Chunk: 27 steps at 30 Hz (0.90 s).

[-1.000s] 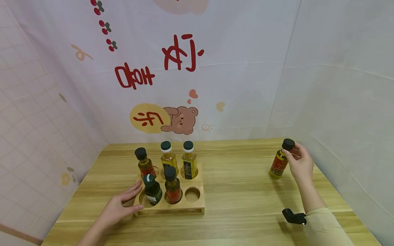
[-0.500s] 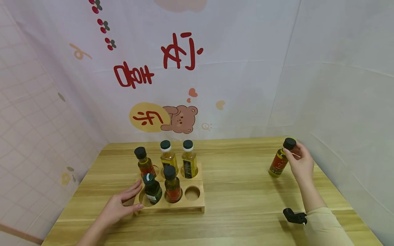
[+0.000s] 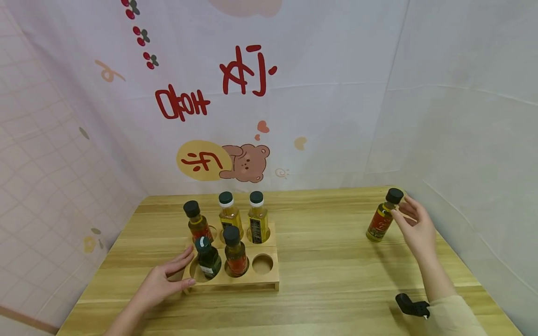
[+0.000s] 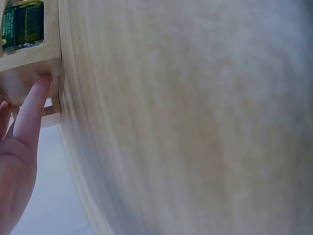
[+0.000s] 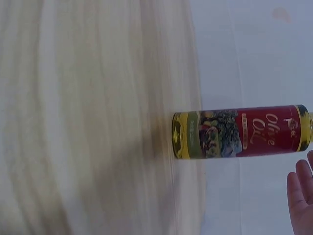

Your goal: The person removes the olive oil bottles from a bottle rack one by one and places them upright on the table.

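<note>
The right hand (image 3: 420, 231) is beside the neck of an olive oil bottle (image 3: 380, 223), its fingers extended. In the right wrist view its fingers (image 5: 296, 193) are apart from the bottle, which stands upright on the table with a red label and black cap. The left hand (image 3: 159, 284) rests its fingers and thumb against the left end of a two-tier wooden bottle rack (image 3: 269, 279). The left wrist view shows a straight finger (image 4: 33, 110) touching the rack's side wall, below a dark green bottle (image 4: 29, 23).
The rack's back row holds one red-labelled bottle (image 3: 199, 228) and two yellow oil bottles (image 3: 230, 221). Its front row has the dark green bottle, another red-labelled bottle (image 3: 237, 259) and a bare round hole (image 3: 263, 265) at right. A printed cloth (image 3: 328, 126) hangs behind the wooden table (image 3: 323, 261).
The right hand has let go of the olive oil bottle and drawn back slightly to the right, its fingers spreading. The bottle stays in about the same spot. The left hand and rack have not moved.
</note>
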Each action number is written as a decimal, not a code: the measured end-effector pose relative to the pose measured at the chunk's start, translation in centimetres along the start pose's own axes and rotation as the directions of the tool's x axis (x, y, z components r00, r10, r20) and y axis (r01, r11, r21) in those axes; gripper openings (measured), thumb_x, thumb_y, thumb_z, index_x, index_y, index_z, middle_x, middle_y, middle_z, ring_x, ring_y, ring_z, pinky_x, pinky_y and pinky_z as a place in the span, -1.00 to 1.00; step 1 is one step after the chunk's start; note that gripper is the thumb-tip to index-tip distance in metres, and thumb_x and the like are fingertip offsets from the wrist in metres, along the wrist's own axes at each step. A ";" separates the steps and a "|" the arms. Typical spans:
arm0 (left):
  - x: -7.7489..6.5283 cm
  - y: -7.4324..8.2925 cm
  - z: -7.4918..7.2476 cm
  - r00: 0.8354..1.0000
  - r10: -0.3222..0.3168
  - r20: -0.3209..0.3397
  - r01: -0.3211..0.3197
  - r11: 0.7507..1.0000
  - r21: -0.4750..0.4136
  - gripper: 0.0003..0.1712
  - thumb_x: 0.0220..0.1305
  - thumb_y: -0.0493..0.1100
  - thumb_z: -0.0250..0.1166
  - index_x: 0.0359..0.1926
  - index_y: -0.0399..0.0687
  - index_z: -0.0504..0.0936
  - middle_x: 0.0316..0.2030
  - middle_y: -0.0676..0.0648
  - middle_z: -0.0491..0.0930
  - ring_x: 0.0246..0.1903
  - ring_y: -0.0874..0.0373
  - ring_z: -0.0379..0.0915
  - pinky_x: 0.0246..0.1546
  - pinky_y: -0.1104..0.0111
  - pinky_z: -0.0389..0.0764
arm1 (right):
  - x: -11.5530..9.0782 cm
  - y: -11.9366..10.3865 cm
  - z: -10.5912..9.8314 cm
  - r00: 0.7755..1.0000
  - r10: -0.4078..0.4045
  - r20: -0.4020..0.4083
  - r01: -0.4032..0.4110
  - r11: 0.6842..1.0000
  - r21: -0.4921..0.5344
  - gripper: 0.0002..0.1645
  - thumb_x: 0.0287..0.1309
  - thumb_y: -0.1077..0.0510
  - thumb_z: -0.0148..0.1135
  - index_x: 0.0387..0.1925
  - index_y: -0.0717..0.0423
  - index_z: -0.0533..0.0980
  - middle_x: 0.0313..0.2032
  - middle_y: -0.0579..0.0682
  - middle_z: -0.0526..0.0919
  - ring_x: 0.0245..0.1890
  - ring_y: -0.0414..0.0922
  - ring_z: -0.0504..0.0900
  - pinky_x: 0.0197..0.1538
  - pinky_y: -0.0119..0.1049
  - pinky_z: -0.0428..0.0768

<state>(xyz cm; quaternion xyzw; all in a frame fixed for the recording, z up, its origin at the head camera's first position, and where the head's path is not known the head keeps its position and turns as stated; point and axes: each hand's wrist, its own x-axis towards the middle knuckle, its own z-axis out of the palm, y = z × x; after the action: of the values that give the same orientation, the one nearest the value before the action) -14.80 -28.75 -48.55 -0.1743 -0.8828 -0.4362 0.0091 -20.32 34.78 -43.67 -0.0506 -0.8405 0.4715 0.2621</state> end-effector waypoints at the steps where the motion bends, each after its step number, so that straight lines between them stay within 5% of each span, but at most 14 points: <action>1: 0.0 0.0 0.0 1.000 -0.001 0.000 0.001 1.000 0.002 -0.25 0.13 -0.07 0.51 0.32 -0.13 0.50 0.39 -0.03 0.32 0.30 0.27 0.17 0.05 0.53 0.40 | -0.2 0.1 -0.2 1.000 -0.002 0.003 0.002 1.000 -0.003 -0.24 0.35 0.04 0.26 0.46 0.17 0.23 0.17 0.19 0.51 0.02 -0.34 0.47 -0.05 -0.67 0.39; 12: -0.1 0.1 0.0 1.000 -0.017 0.008 0.017 1.000 -0.013 -0.25 0.14 -0.06 0.50 0.33 -0.14 0.49 0.39 -0.04 0.31 0.29 0.26 0.18 0.04 0.51 0.43 | -2.0 0.9 -1.5 0.997 -0.069 0.032 0.071 0.996 -0.057 -0.27 0.31 0.10 0.30 0.43 0.17 0.28 0.03 -0.10 0.61 -0.04 -0.47 0.47 -0.09 -0.69 0.41; 23: -0.1 0.1 0.0 1.000 -0.012 0.010 0.012 1.000 0.003 -0.25 0.13 -0.03 0.50 0.33 -0.13 0.50 0.39 -0.03 0.31 0.30 0.20 0.19 0.04 0.50 0.44 | -3.9 0.8 -0.7 0.985 -0.164 0.044 0.165 0.986 -0.024 -0.31 0.24 0.29 0.34 0.36 0.28 0.34 -0.02 -0.04 0.63 -0.06 -0.46 0.51 -0.05 -0.66 0.44; 27: -0.1 0.1 0.0 1.000 -0.017 0.012 0.017 1.000 -0.001 -0.25 0.13 -0.04 0.50 0.33 -0.14 0.49 0.39 -0.04 0.30 0.30 0.11 0.19 0.03 0.49 0.45 | -4.4 0.2 0.1 0.974 -0.218 0.062 0.218 0.976 0.004 -0.33 0.19 0.38 0.35 0.32 0.30 0.37 -0.04 0.13 0.65 -0.05 -0.43 0.53 -0.02 -0.64 0.44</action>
<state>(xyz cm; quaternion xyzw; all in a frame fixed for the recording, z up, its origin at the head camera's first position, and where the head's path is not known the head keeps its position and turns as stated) -14.72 -28.76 -48.47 -0.1694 -0.8840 -0.4357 -0.0001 -16.63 33.31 -45.58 0.0562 -0.8494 0.4400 0.2859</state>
